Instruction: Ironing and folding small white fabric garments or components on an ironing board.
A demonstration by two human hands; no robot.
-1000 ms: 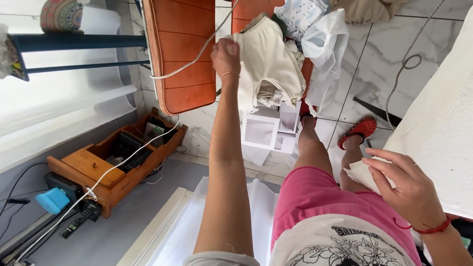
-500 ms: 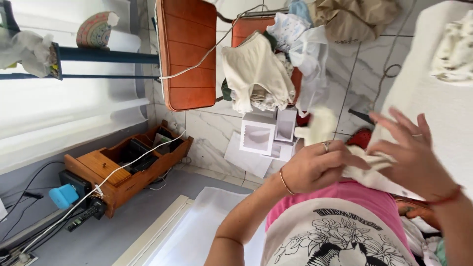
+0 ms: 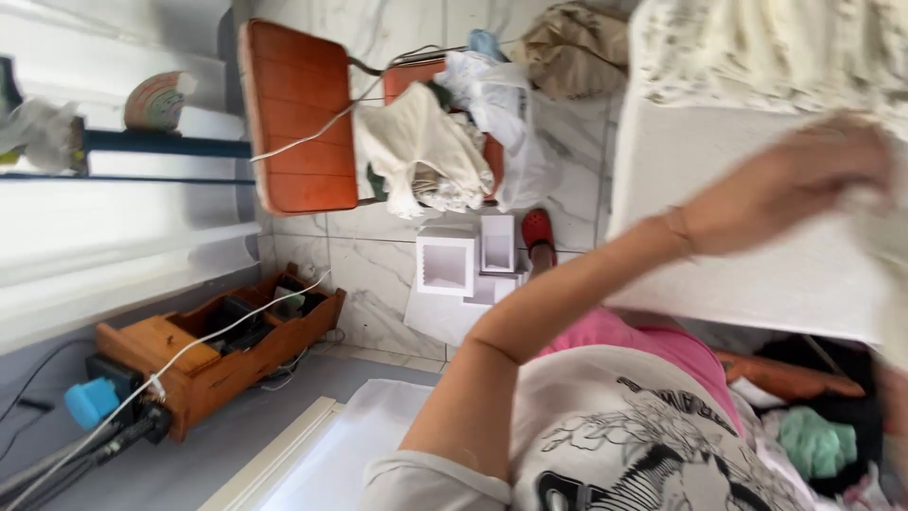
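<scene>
Marble floor tiles (image 3: 378, 274) run behind everything, and a white padded tabletop (image 3: 738, 227) fills the right of the view with a pale patterned cloth (image 3: 766, 47) lying at its far end. I see my left hand (image 3: 794, 180) sweeping across that tabletop, blurred, fingers seemingly curled on a light piece of fabric (image 3: 884, 237) at the right edge, though I cannot tell how firm the grip is. My right hand is barely in view at the lower right, so I cannot tell its state. With this speed I judge the fabric may slip free or drag crooked over the surface. A white cord (image 3: 312, 132) hangs over the orange chair (image 3: 293, 123) at left, well apart, yet the heaped clothes (image 3: 421, 156) there look ready to slide off.
</scene>
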